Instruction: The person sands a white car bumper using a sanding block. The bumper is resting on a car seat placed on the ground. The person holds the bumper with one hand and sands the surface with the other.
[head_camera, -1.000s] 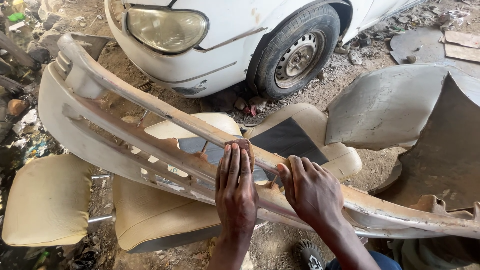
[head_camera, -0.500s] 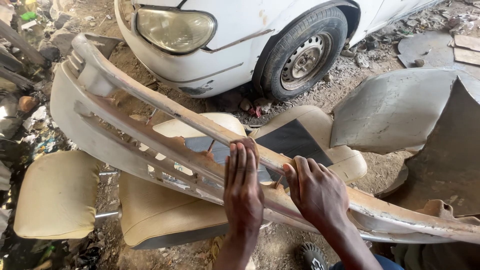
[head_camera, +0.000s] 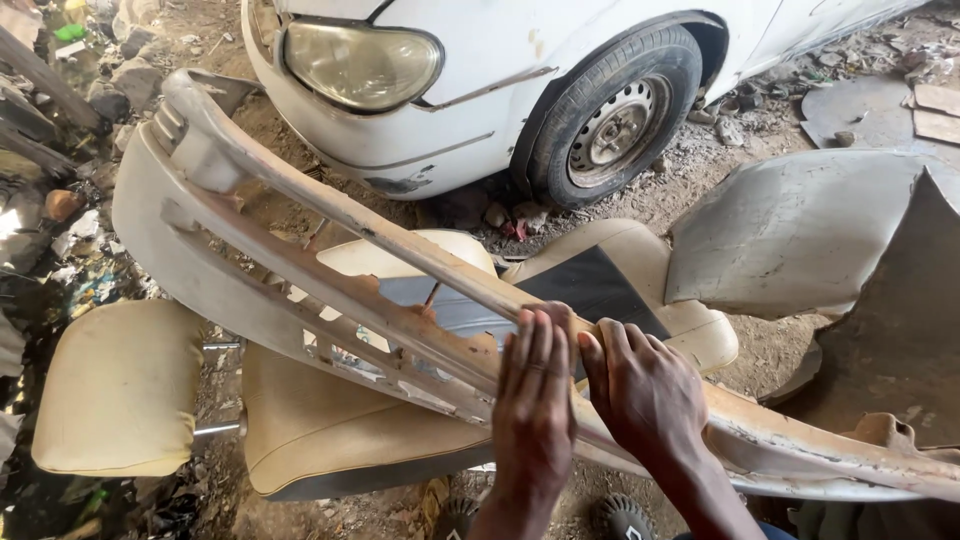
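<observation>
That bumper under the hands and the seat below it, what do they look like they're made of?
Bumper: probably moulded plastic, dull beige, its paint scuffed and rust-stained, with thin ribs and cut-out slots. Car seat: looks like tan leather or vinyl, smooth and slightly shiny, padded.

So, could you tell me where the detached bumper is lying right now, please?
In the head view the bumper runs diagonally from upper left to lower right, propped on the tan car seat, with both hands on it right of centre.

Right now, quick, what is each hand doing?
Left hand: open, fingers flat on the car bumper, holding nothing.
Right hand: fingers curled over the bumper's top edge, gripping it.
</observation>
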